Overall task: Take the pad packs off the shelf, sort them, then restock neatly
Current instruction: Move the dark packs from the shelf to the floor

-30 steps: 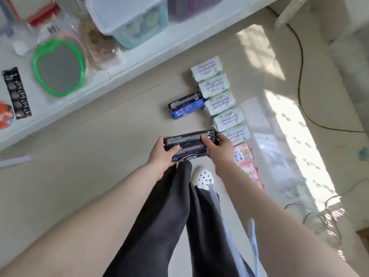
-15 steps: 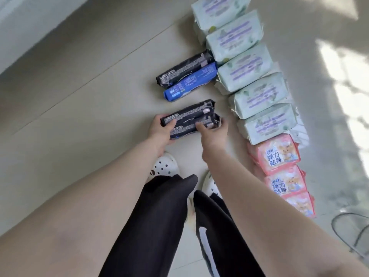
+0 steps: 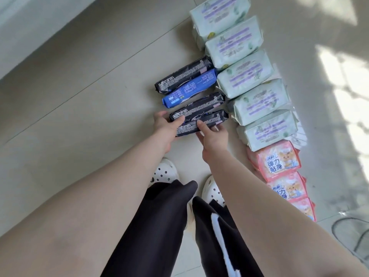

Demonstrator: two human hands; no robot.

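Both hands apparently grip two black packs.

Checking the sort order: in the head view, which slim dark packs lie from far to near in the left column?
Far black pack → blue pack → black pack → nearest black pack, held by both hands.

Five pale mint packs with lilac lettering are seen at upper right. Three pink packs bear white-and-blue characters and a cartoon animal. Three black packs carry white print; one blue pack likewise. Black trousers show a white stripe. White perforated shoes are dotted dark. The floor is beige.
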